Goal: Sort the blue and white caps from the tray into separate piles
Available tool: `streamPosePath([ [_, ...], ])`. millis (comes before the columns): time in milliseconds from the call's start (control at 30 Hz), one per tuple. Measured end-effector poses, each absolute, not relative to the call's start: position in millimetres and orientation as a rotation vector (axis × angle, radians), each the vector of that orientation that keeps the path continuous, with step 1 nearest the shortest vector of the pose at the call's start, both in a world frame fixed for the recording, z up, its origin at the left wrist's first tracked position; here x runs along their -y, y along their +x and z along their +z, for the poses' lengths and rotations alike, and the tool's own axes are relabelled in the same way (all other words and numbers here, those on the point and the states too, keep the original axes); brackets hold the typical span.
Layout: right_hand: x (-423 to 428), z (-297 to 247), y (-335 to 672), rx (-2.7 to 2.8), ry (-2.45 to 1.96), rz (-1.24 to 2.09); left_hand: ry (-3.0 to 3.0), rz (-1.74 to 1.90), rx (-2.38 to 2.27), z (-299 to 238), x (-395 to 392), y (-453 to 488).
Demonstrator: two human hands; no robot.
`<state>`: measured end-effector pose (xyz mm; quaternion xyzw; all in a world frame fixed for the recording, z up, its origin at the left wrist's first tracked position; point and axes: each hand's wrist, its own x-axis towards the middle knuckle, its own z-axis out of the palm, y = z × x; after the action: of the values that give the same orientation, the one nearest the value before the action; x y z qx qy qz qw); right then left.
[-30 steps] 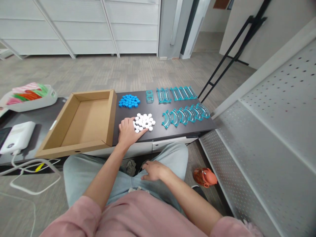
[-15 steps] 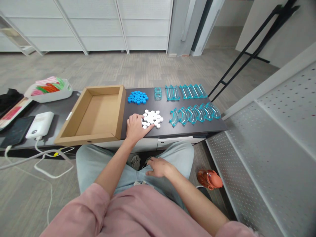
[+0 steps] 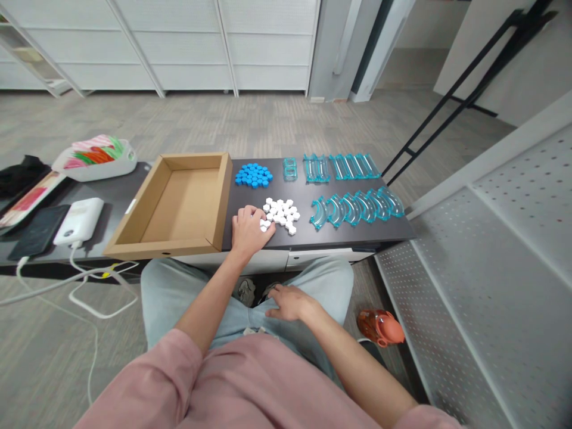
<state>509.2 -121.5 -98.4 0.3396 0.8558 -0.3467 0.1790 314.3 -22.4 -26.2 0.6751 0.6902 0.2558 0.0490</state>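
Observation:
My left hand (image 3: pixel 250 231) rests on the dark tabletop at the left edge of a loose cluster of white hexagonal pieces (image 3: pixel 282 213). Its fingers are curved and the thumb is spread apart from them, with a few white pieces lying in the gap; what lies under the fingers is hidden. My right hand (image 3: pixel 288 302) lies on my lap, fingers loosely stretched out, holding nothing. Behind the white cluster sits a group of blue hexagonal pieces (image 3: pixel 254 175). Clear teal-edged curved track pieces (image 3: pixel 357 207) line up on the right.
An open cardboard tray (image 3: pixel 179 202) stands left of the pieces. Straight teal-edged pieces (image 3: pixel 355 167) and short ones (image 3: pixel 290 169) lie along the back. Farther left are a white power bank (image 3: pixel 79 221) with cables and a white basket (image 3: pixel 96 170). An orange bottle (image 3: pixel 379 326) stands on the floor.
My left hand has drawn slightly left and its thumb has come closer to the fingers. Some white pieces have shifted, so the cluster looks looser. My right hand stays put.

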Motion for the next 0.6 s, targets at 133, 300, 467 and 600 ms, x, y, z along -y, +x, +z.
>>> streamPosePath([
  [133, 122, -101, 510, -2.438, 0.976, -0.998, 2.033, 0.766, -2.108, -26, 22, 313],
  [300, 122, -104, 511, -2.455, 0.976, -0.999, 2.003, 0.775, -2.105, -27, 15, 312],
  [467, 122, -103, 511, -2.435, 0.924, -0.980, 2.006, 0.748, -2.128, -28, 8, 310],
  [600, 121, -101, 511, -2.426, 0.905, -0.957, 2.013, 0.820, -2.144, -31, 11, 308],
])
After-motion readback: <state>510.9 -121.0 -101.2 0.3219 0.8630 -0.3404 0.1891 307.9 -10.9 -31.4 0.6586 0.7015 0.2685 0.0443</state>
